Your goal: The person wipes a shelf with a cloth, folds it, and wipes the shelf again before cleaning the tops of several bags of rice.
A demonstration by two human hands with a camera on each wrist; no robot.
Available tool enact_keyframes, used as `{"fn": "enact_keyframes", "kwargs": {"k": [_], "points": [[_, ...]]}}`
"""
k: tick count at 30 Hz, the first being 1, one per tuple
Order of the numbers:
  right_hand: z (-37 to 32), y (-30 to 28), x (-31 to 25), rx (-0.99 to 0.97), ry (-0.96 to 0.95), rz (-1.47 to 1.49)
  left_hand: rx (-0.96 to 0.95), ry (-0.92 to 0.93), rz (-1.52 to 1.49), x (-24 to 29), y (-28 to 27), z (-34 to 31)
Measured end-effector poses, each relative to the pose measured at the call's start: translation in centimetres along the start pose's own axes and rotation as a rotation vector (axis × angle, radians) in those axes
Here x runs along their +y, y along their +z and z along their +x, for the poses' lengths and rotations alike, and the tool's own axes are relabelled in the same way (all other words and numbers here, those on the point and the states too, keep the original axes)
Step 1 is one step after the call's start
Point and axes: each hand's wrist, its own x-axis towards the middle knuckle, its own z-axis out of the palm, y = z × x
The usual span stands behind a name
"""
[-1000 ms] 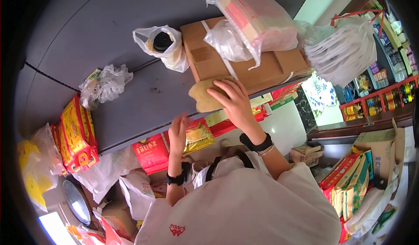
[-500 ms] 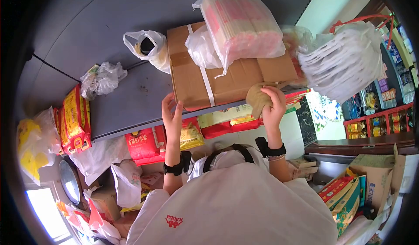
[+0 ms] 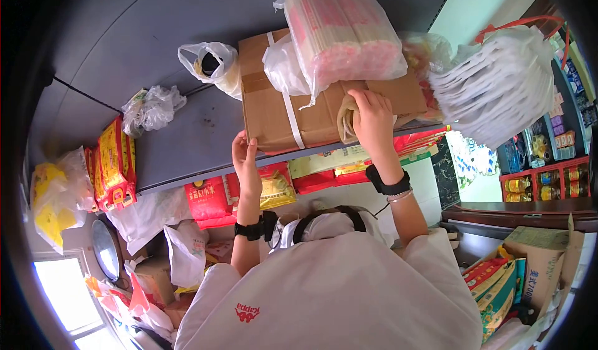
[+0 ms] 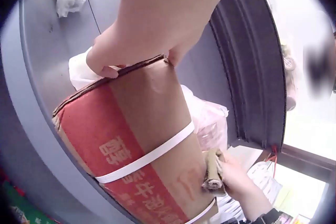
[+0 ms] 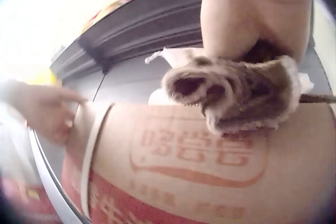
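Note:
A brown cardboard box (image 3: 265,116) bound with white straps lies on a grey shelf (image 3: 180,138); its red-printed side faces out in the left wrist view. My left hand (image 3: 247,166) grips the box's near left corner, thumb and fingers on either side of its edge (image 4: 139,66). In my right hand (image 3: 374,129) is a folded tan cloth (image 3: 346,120), pressed against the box's upper front edge. The right wrist view shows the cloth's fuzzy folds (image 5: 236,92) over the box's printed panel.
A plastic-wrapped bundle with pink markings (image 3: 342,32) and a white bag lie on the box. Left of it stands a bag (image 3: 227,76) around a dark-topped container. White plastic bags (image 3: 492,85) hang on the right. Red packages (image 3: 208,200) sit below the shelf edge.
My left hand has moved up to the box's corner and holds it. The right hand carried the cloth right along the front edge, then back left and up onto the box.

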Motion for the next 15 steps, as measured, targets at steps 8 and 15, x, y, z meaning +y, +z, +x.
{"fn": "enact_keyframes", "kwargs": {"k": [8,15], "points": [[-7.2,-5.6,-0.8,-0.110,0.525,0.339,0.014,0.063,0.037,-1.0,0.1,-0.1],[-10.6,-4.7,2.6,0.215,0.810,0.570,0.112,0.102,0.067,-1.6,0.2,-0.4]]}}
